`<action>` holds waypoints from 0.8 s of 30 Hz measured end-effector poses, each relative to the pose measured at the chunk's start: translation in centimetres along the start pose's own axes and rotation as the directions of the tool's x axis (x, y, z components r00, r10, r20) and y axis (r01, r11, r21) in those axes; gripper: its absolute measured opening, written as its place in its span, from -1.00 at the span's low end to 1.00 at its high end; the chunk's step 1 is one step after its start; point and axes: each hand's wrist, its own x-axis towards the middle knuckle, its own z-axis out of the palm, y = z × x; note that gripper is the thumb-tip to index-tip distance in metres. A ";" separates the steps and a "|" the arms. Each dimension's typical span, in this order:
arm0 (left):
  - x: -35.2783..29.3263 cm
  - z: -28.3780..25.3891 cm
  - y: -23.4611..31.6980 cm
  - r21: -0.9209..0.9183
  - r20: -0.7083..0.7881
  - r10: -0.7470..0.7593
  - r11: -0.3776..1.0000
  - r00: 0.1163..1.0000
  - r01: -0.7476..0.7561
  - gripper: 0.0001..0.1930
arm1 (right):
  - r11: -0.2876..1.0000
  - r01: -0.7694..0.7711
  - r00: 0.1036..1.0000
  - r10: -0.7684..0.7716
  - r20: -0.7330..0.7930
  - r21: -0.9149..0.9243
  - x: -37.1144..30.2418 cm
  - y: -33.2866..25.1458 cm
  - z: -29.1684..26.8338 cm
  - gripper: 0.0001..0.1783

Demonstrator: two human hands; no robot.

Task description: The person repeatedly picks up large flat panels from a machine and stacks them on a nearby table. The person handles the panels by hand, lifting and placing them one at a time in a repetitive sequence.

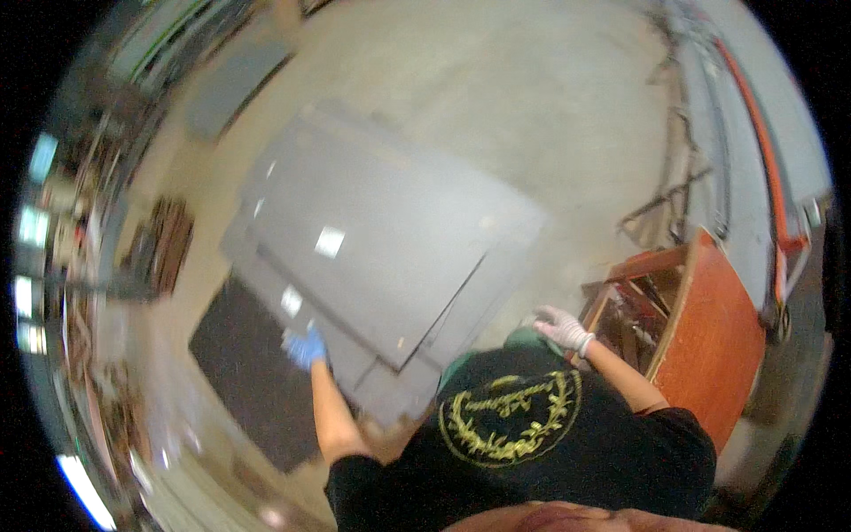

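A stack of large flat grey panels (pixel 390 230) lies tilted on the concrete floor in front of me, with small white labels on it. My left hand (pixel 306 348), in a blue glove, grips the near left edge of the grey panels. My right hand (pixel 561 328), in a white glove, is held out to the right of the panels beside the corner of an orange-brown wooden cabinet (pixel 709 337). Its fingers are apart and nothing shows in it. My black shirt with a gold emblem fills the lower middle.
A dark mat (pixel 248 381) lies on the floor under the panels' left side. Metal frames (pixel 683 195) and an orange bar (pixel 762 151) run along the right. Cluttered shelves (pixel 80 266) line the left, and another grey sheet (pixel 235 84) lies at the far left.
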 end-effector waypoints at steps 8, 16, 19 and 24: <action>-2.4 -3.7 25.6 0.034 -0.144 0.607 0.793 0.782 -0.609 -0.30 | 0.972 -0.146 0.732 -0.019 -0.681 -0.185 -0.3 4.5 -12.7 -0.61; -7.4 0.6 38.8 0.300 0.001 0.262 0.921 0.965 -0.250 -0.28 | 0.836 -0.546 0.259 0.231 -0.938 0.055 -7.2 15.3 -26.1 -0.60; -6.7 1.7 38.8 0.313 -0.042 0.236 0.926 0.971 -0.212 -0.30 | 0.821 -0.553 0.165 0.274 -0.947 0.141 -6.1 18.3 -31.1 -0.55; -7.5 2.3 41.9 0.343 -0.123 0.111 0.937 0.986 -0.063 -0.35 | 0.816 -0.574 0.090 0.143 -0.986 0.066 0.7 21.8 -44.3 -0.44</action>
